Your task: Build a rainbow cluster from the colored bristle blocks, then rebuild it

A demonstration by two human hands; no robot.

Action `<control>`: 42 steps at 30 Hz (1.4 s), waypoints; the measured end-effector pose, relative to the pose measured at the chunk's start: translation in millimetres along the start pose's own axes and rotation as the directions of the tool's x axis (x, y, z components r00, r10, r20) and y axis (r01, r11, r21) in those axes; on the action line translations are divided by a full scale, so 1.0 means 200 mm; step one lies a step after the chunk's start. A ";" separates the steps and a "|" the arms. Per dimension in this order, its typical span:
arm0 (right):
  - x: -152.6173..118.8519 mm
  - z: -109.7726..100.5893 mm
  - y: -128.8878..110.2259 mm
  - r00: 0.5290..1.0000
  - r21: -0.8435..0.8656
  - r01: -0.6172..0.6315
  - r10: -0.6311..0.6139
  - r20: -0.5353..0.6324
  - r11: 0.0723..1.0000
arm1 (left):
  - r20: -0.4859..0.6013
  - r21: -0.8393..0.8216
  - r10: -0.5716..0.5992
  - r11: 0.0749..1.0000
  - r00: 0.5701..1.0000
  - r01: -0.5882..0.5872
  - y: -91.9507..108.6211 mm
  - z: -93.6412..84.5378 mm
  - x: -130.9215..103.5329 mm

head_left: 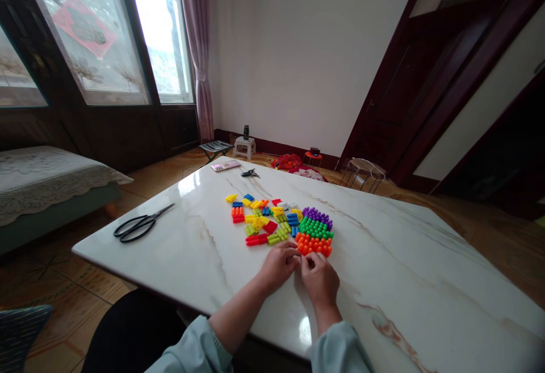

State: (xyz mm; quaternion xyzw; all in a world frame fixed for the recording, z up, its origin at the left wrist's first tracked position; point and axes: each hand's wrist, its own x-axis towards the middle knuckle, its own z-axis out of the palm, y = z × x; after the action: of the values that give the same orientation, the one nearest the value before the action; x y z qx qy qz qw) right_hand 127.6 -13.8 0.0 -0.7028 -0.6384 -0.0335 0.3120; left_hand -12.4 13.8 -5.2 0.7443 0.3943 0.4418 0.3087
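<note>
My left hand [280, 265] and my right hand [320, 280] meet just in front of a block of round-knobbed plastic pieces. Both have their fingers pinched together, fingertips almost touching each other; whatever is between them is too small to make out. Directly beyond my fingers sit orange pieces [314, 244], then green pieces [315, 227], then purple pieces [317, 216], packed in rows. To their left lie loose plastic pieces: red ones [257, 239], lime green ones [279, 234], yellow ones [230, 197] and blue ones [293, 219].
On the white marbled table [204, 271], black-handled scissors [142, 225] lie at the left. A pink phone [225, 166] and a small dark tool [250, 173] are near the far edge. Behind stand a white stool [244, 147] and a wire-legged stool [365, 168]; a covered bed [55, 177] is left.
</note>
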 end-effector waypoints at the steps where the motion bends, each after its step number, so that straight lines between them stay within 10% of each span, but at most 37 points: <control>1: 0.00 0.00 0.00 1.000 0.001 0.000 0.000 0.015 1.000 | 0.003 0.003 0.009 1.000 1.000 -0.009 0.00 0.00 0.00; 42: 0.01 0.01 0.01 0.997 -0.005 -0.073 0.073 -0.015 0.997 | -0.024 0.052 -0.038 0.998 0.999 0.039 0.01 -0.01 0.01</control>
State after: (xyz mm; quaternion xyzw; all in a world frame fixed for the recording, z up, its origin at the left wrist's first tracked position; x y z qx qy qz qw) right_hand 127.8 -11.3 -2.2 -0.7263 -0.6099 -0.0289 0.3158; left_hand -12.7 14.0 -2.4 0.7392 0.4236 0.4339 0.2931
